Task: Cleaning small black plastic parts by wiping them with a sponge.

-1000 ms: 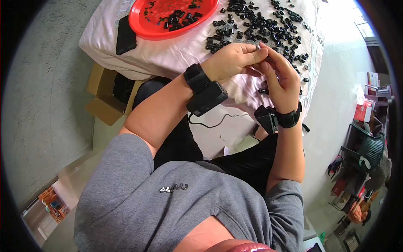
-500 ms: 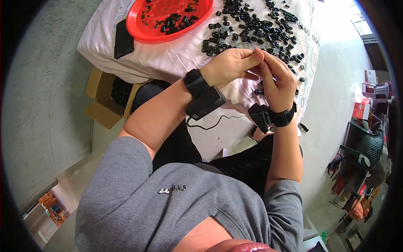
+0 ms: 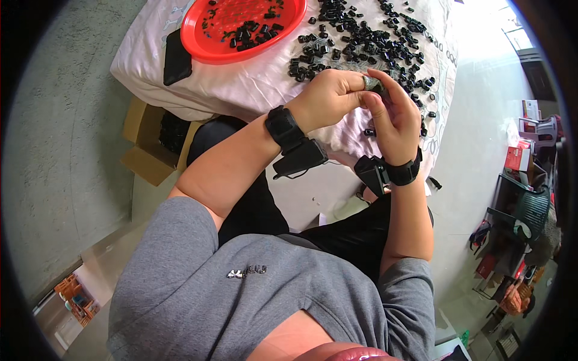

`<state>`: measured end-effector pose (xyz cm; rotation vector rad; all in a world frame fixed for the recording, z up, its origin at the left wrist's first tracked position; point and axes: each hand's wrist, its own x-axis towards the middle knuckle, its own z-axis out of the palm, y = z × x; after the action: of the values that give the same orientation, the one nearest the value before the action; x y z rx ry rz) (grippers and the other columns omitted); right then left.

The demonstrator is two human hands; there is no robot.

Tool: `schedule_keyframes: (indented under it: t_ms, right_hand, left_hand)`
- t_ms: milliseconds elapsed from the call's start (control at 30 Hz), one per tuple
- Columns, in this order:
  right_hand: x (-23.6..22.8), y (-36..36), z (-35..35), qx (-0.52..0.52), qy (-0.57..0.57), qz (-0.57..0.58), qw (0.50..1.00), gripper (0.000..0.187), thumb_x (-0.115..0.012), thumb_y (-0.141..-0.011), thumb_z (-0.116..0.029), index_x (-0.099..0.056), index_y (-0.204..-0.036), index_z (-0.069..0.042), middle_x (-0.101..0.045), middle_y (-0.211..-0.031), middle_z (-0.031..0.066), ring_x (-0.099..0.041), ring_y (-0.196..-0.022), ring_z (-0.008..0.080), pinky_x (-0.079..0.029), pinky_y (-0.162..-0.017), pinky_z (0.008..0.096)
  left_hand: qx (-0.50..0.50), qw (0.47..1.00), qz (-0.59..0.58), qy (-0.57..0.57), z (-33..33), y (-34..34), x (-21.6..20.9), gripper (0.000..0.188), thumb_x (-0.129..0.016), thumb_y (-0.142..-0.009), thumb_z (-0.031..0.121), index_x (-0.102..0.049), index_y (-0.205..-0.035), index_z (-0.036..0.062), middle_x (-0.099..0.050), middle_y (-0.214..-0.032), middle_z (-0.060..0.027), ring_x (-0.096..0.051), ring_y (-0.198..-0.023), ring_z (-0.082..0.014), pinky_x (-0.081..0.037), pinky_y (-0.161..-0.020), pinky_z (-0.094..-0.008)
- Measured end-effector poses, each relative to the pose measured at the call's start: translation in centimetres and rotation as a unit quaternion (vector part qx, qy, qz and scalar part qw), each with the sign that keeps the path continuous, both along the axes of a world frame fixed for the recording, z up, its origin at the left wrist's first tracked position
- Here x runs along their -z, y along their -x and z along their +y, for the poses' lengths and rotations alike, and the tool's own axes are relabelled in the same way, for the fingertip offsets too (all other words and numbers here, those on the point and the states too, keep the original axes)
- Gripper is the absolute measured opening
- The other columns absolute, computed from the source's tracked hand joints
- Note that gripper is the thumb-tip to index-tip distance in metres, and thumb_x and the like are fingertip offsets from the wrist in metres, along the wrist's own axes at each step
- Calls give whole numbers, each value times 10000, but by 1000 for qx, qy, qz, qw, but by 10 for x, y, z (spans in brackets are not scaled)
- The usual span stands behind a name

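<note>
Left hand [image 3: 331, 99]: bent inward at the wrist, forefinger and thumb reaching the right hand's fingertips; whether they grip cannot be told, the tips being partly hidden. Right hand [image 3: 398, 123]: curled, forefinger above and thumb below, pinching one small piece [image 3: 374, 85], greyish with a dark part, its exact kind too small to tell; piece located between the two hands, raised before the near side of the desk [image 3: 259, 90]. Desk: covered with a pale pinkish cloth bearing a faint printed pattern at its borders. On the cloth, beyond the hands: many small black parts [image 3: 385, 45], glossy, loosely scattered, clear bits lying among them. At the left: one red basket [image 3: 224, 59], round, shallow, perforated at the bottom, containing a small group of similar black pieces [image 3: 247, 37]. Just beside the basket, on its left: one flat black object [image 3: 177, 57], rectangular, near the cloth's edge. On each wrist: one black strap, the left strap [image 3: 282, 125] and the right strap [image 3: 406, 172], each carrying a black box-shaped device. Below the desk, left: one open cardboard box [image 3: 147, 166], flaps folded out, holding a black mass [image 3: 173, 130]. Far right, on the floor: one dark green chair [image 3: 533, 210] and one red box [image 3: 516, 157]. Garment: one grey short-sleeved top [image 3: 241, 307].
</note>
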<state>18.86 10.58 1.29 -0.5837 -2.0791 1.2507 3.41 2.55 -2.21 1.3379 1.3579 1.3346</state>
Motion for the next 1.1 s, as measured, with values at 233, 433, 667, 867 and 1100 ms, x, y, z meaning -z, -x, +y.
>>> schedule_keyframes:
  t_ms: [233, 433, 667, 867, 1100]
  right_hand:
    - [-3, 0, -1, 13, -40, 1, 999, 331, -715, -859, -132, -649, -1157, -4, -692, -936, 132, -673, -818, 203, -520, -768, 302]
    - [-2, 0, -3, 26, -65, 4, 998, 292, -704, -860, -114, -660, -1129, -11, -704, -970, 157, -693, -852, 247, -529, -777, 318]
    - [2, 5, -1, 5, -7, 38, 999, 347, -693, -872, -115, -629, -1196, -10, -703, -940, 150, -700, -833, 218, -538, -765, 307]
    - [-1, 1, 6, 8, -27, 51, 998, 434, -733, -862, -145, -598, -1256, -22, -713, -965, 124, -689, -796, 179, -549, -738, 295]
    - [-21, -4, 5, 13, -92, 39, 995, 216, -737, -847, -169, -720, -1006, -24, -713, -889, 124, -683, -750, 197, -535, -675, 296]
  left_hand:
    - [-4, 999, 22, -38, 1, -1, 0, 184, -630, -963, 154, -670, -1003, -22, -643, -871, -10, -564, -816, -71, -475, -748, -248]
    - [-21, 999, -10, -30, -1, -5, 0, 193, -603, -969, 108, -670, -1071, -41, -686, -966, -45, -621, -901, -95, -497, -809, -252]
    - [0, 997, -70, -40, 0, -3, -10, 233, -582, -981, 115, -658, -1123, -54, -699, -1079, -73, -638, -992, -121, -502, -890, -269]
    - [-115, 984, -133, 20, 1, 18, -33, 244, -610, -975, 128, -645, -1170, -13, -693, -1063, -59, -643, -935, -116, -520, -863, -251]
    - [-290, 899, -324, -53, -3, 83, -24, 235, -606, -962, 63, -592, -1179, -27, -641, -1085, -72, -652, -968, -177, -562, -872, -285]
